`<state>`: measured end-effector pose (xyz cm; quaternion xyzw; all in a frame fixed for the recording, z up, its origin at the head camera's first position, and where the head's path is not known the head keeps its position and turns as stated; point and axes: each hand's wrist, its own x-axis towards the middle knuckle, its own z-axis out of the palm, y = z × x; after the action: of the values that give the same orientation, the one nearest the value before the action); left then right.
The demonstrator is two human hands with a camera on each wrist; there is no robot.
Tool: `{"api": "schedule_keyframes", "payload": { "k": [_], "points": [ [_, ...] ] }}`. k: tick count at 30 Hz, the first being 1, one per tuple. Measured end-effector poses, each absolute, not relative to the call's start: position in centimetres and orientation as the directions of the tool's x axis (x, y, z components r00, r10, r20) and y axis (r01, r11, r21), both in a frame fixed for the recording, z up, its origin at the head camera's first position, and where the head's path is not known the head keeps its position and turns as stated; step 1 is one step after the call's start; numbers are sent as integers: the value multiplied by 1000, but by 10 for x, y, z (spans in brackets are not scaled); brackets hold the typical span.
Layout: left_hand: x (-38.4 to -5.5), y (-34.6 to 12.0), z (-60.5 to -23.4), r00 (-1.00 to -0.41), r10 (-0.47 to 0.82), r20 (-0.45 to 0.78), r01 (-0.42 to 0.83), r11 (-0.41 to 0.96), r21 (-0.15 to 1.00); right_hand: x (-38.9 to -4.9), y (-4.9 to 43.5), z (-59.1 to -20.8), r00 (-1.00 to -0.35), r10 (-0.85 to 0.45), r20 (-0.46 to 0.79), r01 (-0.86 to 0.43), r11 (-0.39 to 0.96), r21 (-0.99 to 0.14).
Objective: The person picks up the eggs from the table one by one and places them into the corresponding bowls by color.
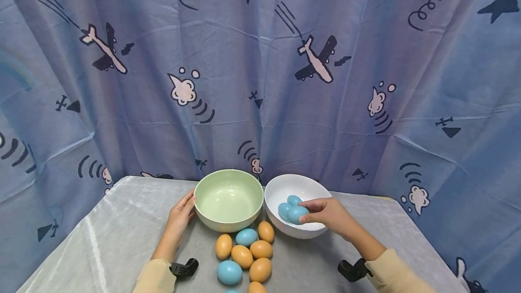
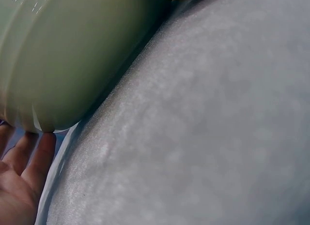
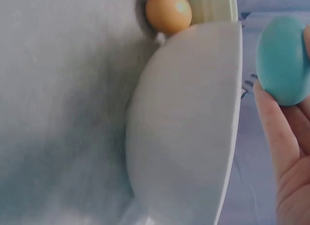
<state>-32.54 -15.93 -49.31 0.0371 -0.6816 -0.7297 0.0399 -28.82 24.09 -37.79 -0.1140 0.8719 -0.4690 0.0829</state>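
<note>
My right hand (image 1: 333,215) pinches a blue egg (image 1: 297,215) between thumb and fingers over the white bowl (image 1: 315,189). In the right wrist view the held egg (image 3: 281,60) shows above the bowl's rim. Two more blue eggs, one of them the back egg (image 1: 294,200), show inside the white bowl in the head view. On the left, my left hand (image 1: 179,218) rests its fingers against the side of the light green bowl (image 1: 228,196), which has nothing in it. The left wrist view shows straight fingers (image 2: 41,159) touching that bowl's outer wall.
In front of the bowls, several orange eggs (image 1: 242,257) and a few blue eggs (image 1: 229,272) lie loose on the grey cloth-covered table (image 1: 134,220). The two bowls stand side by side. A blue patterned curtain (image 1: 260,103) hangs behind the table.
</note>
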Motion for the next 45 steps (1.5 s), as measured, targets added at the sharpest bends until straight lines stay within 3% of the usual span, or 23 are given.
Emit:
{"api": "schedule_keyframes", "payload": {
  "k": [26,45],
  "points": [
    [-326,-158,-494,-993,-120,12,19,-62,998,-329,250,-396,-975,-198,-96,-86,743,-664],
    [-326,-159,-493,-993,-114,9,16,-59,998,-343,242,-411,-981,-148,-122,-53,821,-569]
  ]
}}
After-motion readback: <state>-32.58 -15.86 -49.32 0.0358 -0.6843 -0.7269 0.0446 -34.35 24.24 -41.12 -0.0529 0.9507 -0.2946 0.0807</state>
